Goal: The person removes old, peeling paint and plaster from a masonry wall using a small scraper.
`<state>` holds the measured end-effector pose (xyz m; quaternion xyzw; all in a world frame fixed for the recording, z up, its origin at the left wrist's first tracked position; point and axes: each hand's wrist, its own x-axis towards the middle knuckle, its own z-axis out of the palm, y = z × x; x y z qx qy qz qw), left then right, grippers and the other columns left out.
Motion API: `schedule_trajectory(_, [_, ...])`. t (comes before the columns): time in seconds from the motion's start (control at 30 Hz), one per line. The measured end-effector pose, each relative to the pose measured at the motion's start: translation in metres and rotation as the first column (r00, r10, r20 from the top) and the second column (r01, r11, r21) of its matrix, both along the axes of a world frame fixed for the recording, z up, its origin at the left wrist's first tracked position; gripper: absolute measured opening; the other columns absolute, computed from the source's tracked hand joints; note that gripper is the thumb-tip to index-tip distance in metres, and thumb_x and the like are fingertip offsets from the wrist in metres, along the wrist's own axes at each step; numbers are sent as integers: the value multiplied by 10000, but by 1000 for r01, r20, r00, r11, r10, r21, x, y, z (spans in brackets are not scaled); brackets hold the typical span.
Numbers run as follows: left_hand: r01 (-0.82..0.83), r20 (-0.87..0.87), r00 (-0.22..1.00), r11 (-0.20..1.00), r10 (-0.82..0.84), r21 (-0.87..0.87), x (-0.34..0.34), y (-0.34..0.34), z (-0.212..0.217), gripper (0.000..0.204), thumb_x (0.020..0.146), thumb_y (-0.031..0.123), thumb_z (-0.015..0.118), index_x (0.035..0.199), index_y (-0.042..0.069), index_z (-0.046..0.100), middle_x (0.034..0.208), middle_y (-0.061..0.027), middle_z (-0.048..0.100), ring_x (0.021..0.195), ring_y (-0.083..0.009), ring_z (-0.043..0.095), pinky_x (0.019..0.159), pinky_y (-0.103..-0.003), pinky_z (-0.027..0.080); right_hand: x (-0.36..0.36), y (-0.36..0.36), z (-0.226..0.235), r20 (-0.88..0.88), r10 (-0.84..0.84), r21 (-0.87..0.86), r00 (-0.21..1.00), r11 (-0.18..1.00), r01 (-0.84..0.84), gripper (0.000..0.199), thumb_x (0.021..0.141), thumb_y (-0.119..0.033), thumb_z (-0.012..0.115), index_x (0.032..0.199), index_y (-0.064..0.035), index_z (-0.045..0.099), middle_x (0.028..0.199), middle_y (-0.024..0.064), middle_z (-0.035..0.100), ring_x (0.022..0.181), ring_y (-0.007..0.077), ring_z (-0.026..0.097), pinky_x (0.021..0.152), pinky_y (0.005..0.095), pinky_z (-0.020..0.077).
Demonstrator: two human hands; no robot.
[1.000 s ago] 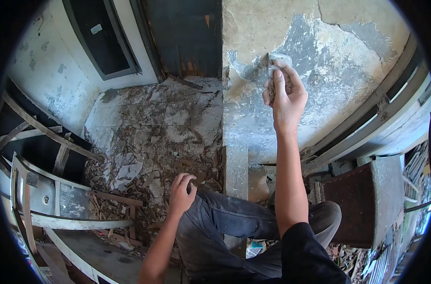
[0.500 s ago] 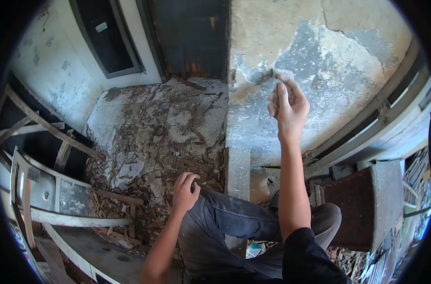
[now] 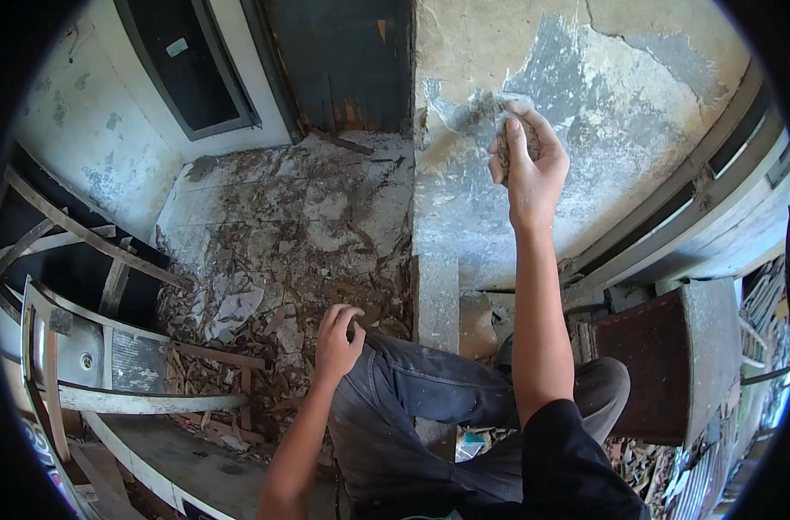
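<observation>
My right hand is raised in front of a wall with peeling cream paint and bare grey and white patches. Its thumb and fingers close round a rough grey-brown chunk, whose exact kind I cannot make out. The chunk's upper end is at the wall's grey patch, where a smudge blurs the surface; firm contact is hard to tell. Over by my left knee, my left hand has loosely bent fingers, with a gap between thumb and forefinger. Nothing shows in it.
Broken wood and plaster litter the floor. On the left stand a metal sink and a wooden frame. A rusty brown box-like piece is at the right. Ahead are a dark door and a narrow concrete ledge.
My right hand has shifted slightly up along the wall with the chunk still in it. My left hand stays by the knee, and the view has tilted a little.
</observation>
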<state>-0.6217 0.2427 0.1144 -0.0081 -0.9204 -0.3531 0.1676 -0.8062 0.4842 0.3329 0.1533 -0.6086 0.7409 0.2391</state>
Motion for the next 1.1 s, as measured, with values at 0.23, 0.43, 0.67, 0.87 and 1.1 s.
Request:
schedule_trajectory(0.23, [3, 9, 1000, 1000, -3, -18, 4, 0, -1, 209, 834, 29, 618, 1042, 54, 624, 1069, -113, 583, 1033, -339, 582, 897, -443, 482, 1, -1, -11, -32, -64, 28, 997, 998, 65, 229, 1016, -79, 549, 1197, 42, 620, 716, 44, 613, 494, 66, 493, 420, 223, 352])
schedule_trajectory(0.43, [-18, 17, 1000, 1000, 18, 4, 4, -5, 4, 221, 835, 39, 627, 1055, 53, 621, 1077, -115, 581, 1060, -338, 575, 917, -440, 480, -1, -21, 16, -51, -54, -10, 997, 999, 54, 218, 1021, -78, 539, 1183, 44, 620, 704, 28, 594, 501, 57, 483, 418, 209, 339])
schedule_trajectory(0.67, [2, 17, 1000, 1000, -2, 19, 0, -3, -3, 230, 832, 38, 617, 1061, 57, 624, 1079, -113, 574, 1075, -333, 572, 921, -446, 478, 0, -9, -21, 21, -41, -85, 999, 996, 43, 203, 1019, -76, 544, 1169, 39, 619, 691, 32, 581, 502, 67, 488, 423, 221, 349])
schedule_trajectory(0.87, [-1, 19, 1000, 1000, 1, 6, 3, -1, -1, 221, 840, 42, 612, 1059, 63, 629, 1080, -112, 573, 1062, -332, 576, 912, -443, 480, 1, -17, 5, 2, -36, -47, 999, 998, 36, 204, 1019, -85, 549, 1159, 44, 623, 687, 32, 580, 497, 64, 479, 427, 219, 347])
schedule_trajectory(1.1, [-13, -12, 1000, 1000, 13, -7, 5, 0, -12, 230, 849, 80, 630, 1078, 69, 632, 1126, -116, 580, 1075, -347, 574, 910, -448, 479, -8, 4, -38, -48, -84, 57, 995, 995, 87, 216, 1002, -132, 599, 1121, 42, 644, 706, 29, 599, 528, 64, 497, 442, 234, 368])
